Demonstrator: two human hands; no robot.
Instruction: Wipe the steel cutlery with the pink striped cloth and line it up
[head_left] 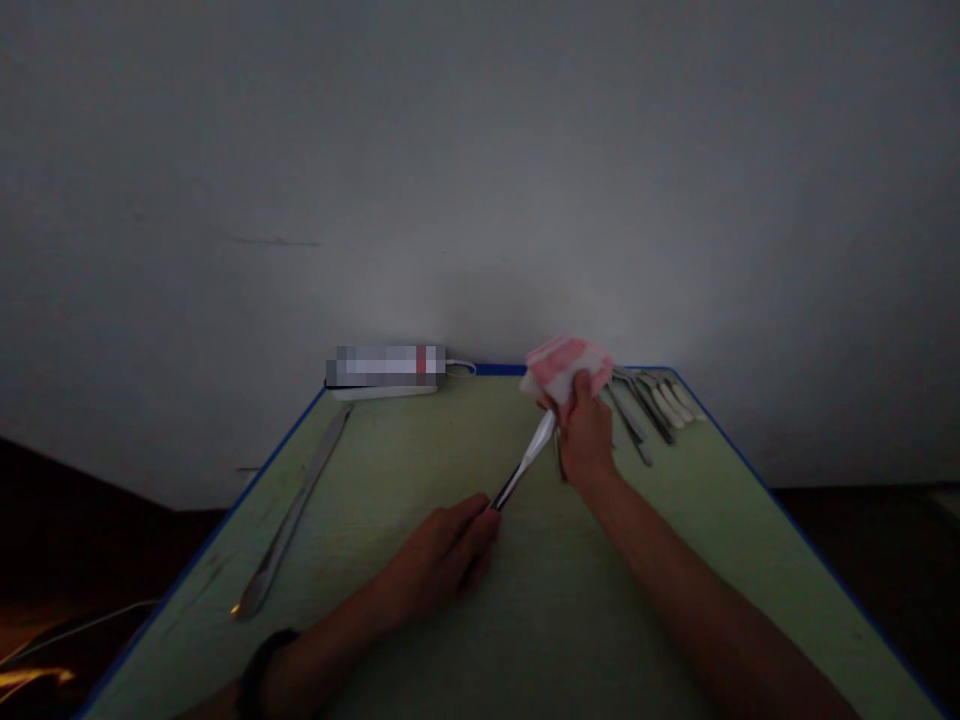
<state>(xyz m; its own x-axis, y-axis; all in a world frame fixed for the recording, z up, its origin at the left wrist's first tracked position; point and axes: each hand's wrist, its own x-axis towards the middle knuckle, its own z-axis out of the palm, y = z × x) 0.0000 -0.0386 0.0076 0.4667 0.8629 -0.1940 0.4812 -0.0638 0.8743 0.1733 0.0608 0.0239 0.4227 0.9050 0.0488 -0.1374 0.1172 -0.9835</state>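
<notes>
My left hand (457, 550) is closed around the lower, dark-looking end of a shiny metal table knife (534, 445). The knife slants up and to the right, its far end reaching the fingers of my right hand (587, 435). That hand is closed on a crumpled pink-and-white cloth (568, 365), which sticks out above the fingers. Whether the cloth wraps the knife's tip cannot be made out. Another long metal knife (292, 520) lies on the left of the table. Several pieces of cutlery (652, 405) lie side by side beyond my right hand, their far ends partly hidden.
The light green table (420, 450) has a blue edge and stands against a grey wall (480, 180). A blurred-out white box-like object (386, 370) sits at the back left, with a white cable (461, 368) beside it. The room is dim.
</notes>
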